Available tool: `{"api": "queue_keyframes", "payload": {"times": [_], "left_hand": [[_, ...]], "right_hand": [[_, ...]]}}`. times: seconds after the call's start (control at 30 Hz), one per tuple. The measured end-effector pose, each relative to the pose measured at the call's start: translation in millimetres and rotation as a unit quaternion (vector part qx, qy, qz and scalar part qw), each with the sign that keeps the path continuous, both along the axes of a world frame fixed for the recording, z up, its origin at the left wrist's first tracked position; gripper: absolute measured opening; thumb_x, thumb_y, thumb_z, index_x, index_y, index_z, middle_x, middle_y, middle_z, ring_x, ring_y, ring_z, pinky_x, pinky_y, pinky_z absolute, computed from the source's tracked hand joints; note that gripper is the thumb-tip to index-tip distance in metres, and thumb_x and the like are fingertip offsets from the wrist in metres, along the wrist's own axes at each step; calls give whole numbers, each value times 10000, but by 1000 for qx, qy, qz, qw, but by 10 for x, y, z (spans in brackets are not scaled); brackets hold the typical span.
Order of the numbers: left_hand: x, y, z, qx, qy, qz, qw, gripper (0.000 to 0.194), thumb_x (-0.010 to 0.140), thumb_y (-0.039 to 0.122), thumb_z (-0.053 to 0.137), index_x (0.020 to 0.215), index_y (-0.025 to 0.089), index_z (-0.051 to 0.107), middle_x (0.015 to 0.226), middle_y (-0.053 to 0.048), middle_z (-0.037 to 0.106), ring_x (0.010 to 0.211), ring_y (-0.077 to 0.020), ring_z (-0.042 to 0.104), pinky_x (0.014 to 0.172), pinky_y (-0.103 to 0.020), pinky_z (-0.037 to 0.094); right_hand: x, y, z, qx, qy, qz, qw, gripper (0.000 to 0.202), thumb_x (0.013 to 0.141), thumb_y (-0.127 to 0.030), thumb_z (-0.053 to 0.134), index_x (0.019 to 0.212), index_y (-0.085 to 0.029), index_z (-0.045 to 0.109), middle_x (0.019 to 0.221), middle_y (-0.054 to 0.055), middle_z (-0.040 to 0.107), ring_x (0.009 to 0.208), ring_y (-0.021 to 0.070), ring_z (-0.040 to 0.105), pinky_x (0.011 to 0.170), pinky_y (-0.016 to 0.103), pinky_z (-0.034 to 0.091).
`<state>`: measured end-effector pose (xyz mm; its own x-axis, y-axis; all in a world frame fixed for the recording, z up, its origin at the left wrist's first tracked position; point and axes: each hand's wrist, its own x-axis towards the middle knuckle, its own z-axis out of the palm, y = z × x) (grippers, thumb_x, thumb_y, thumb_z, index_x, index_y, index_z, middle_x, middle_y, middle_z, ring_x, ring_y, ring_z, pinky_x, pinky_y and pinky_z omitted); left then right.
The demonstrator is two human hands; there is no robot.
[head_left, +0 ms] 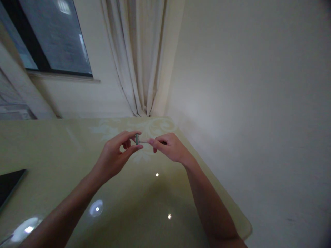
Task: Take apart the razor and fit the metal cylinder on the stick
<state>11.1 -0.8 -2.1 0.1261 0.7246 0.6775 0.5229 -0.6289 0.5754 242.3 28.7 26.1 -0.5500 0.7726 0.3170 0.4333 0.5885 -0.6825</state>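
Between the thumb and fingers of my left hand [119, 150] is a small green and silver piece [137, 139], held upright by its two ends. Its exact kind is too small to make out. My right hand [169, 147] is closed in a pinch on a thin pale stick [144, 142]. The stick points left, and its far end meets or nearly meets the side of the green and silver piece. Both hands are raised above the glossy table [124, 213], close to its far right corner.
A dark flat panel [11, 182] lies at the left of the table. The table's right edge runs along a pale wall [245, 103]. Behind the table hang a curtain [141, 58] and a dark-framed window [62, 38]. Lamp reflections show on the tabletop.
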Motion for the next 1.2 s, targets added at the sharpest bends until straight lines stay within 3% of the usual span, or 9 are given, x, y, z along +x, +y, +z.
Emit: {"api": "queue_keyframes", "payload": {"times": [0.17,0.93,1.2], "left_hand": [[-7,11,-8,4,2,-13,1000,323,930,384,737,1209,223,731,770,25,625,647,-130,547,650,-252,484],[-2,-10,-1,-9,-1,-20,1000,307,925,394,723,1181,224,730,809,8,660,654,-136,561,631,-251,495],[0,0,-7,-4,8,-20,1000,320,929,394,723,1205,231,726,824,2,673,650,-132,561,642,-259,509]], "right_hand": [[-36,-23,-5,-12,5,13,1000,641,1040,-646,504,717,-150,753,550,-37,500,532,86,416,560,276,259],[-52,5,-10,52,-13,-59,997,666,1045,-651,488,655,-155,701,545,-28,496,570,105,455,603,280,282],[-63,5,-18,38,-1,-48,998,653,1046,-636,504,644,-157,692,543,-33,500,552,95,450,594,280,278]]}}
